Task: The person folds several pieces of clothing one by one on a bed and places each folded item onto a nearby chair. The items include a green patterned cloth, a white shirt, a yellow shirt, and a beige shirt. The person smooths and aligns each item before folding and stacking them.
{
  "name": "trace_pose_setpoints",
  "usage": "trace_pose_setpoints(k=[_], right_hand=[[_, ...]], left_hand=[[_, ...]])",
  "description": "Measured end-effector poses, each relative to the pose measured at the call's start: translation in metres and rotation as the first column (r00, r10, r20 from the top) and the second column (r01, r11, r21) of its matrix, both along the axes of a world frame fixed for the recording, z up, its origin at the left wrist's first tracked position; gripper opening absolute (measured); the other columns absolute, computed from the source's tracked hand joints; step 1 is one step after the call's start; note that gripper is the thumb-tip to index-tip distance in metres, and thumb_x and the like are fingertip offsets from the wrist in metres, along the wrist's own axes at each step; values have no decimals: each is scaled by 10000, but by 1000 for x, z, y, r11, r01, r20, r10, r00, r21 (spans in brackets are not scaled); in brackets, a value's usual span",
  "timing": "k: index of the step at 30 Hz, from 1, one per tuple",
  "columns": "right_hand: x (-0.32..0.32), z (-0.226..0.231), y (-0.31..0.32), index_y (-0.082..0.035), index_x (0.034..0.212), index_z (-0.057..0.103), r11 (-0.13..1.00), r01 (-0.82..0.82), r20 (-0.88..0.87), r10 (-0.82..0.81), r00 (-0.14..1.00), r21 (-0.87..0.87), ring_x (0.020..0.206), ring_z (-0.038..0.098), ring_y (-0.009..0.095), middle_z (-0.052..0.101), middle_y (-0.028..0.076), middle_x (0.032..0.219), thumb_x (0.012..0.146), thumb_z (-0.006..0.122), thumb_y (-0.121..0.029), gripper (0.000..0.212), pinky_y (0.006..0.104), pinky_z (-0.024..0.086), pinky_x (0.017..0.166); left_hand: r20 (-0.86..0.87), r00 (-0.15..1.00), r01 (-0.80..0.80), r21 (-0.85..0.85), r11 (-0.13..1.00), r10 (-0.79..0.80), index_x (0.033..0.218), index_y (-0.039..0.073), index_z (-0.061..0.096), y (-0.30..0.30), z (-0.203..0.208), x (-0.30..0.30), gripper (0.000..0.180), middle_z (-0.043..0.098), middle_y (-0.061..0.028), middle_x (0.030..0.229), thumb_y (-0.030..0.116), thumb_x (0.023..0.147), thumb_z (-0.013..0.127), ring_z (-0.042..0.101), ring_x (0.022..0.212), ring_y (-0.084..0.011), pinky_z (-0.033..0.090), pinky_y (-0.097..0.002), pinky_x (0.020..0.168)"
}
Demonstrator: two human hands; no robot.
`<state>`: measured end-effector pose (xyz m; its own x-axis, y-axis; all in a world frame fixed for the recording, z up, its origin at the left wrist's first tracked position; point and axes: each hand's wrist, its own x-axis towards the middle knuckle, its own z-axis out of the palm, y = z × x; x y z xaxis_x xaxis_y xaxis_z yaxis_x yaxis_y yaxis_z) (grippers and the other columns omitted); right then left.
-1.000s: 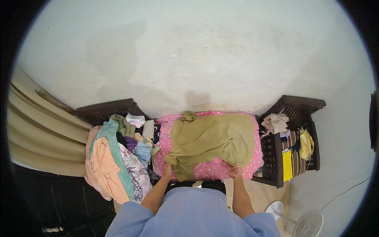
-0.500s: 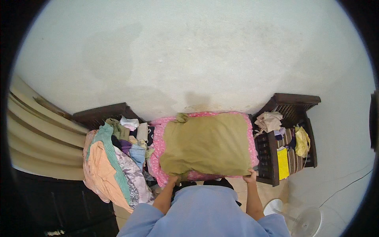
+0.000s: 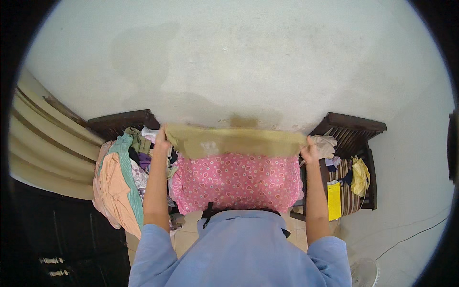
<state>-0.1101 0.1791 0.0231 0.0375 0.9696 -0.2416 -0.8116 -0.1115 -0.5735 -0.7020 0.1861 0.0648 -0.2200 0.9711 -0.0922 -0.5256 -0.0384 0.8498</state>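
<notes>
An olive-green cloth [image 3: 239, 141] is stretched between my two hands, with a small pale patch toward its left side. My left hand [image 3: 163, 137] is closed on its left end, and my right hand [image 3: 309, 149] grips the right end. Both arms reach forward, so the cloth hangs as a wide band near the wall. Beneath and nearer to me lies a pink cloth [image 3: 239, 182] with a white and red paisley pattern, spread smooth over something padded or flat that it hides. Whether the olive cloth is a garment I cannot tell.
Heaped clothes [image 3: 119, 177] in peach, green and other colours lie at the left on a dark wooden bench [image 3: 122, 119]. To the right, a slatted wooden chair [image 3: 370, 158] bears a yellow cloth [image 3: 334, 201] and more fabric. A white fan [image 3: 364, 272] stands at the lower right.
The olive cloth lay flat over the pink cloth. Both hands have raised it and carried it away from me toward the wall, baring the pink paisley cloth below.
</notes>
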Motion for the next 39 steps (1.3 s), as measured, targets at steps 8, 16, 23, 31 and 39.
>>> trace_pose_setpoints(k=[8,16,23,31,39], right_hand=[[-12,105,-79,-4,1118,471,963,266,213,-268,940,40,974,509,156,527,62,1084,802,539,-72,330,261,417,828],[10,-37,-189,-41,1059,496,876,324,371,-186,910,-356,885,523,144,540,35,999,780,607,-174,328,271,439,763],[28,-135,-238,-64,966,521,658,565,693,-91,715,-497,608,519,151,529,51,767,753,572,-87,220,289,460,509],[108,-144,-185,71,1001,508,758,369,581,17,814,-539,736,572,198,557,126,828,736,562,8,278,296,535,617],[64,-147,-69,-11,1095,430,788,153,373,104,922,-597,911,501,241,468,112,1001,829,520,-251,369,374,449,785]], left_hand=[[84,995,-60,-4,998,60,1104,16,499,-88,101,19,341,564,-80,1043,241,848,511,544,928,-192,422,-296,796],[106,984,-73,-503,861,145,1122,32,491,-256,-68,28,341,569,-67,1041,212,834,526,564,896,-172,475,-304,732],[72,990,-47,-656,754,124,1073,73,524,-338,-199,-1,267,582,-60,984,168,823,528,577,777,-141,483,-307,632],[58,998,32,-490,871,-4,1085,47,499,-195,-131,5,268,566,-60,915,69,818,479,578,740,-180,481,-273,697],[91,922,-277,-525,804,377,1165,95,435,-50,-132,39,333,510,-33,1027,168,847,500,505,896,-134,437,-272,755]])
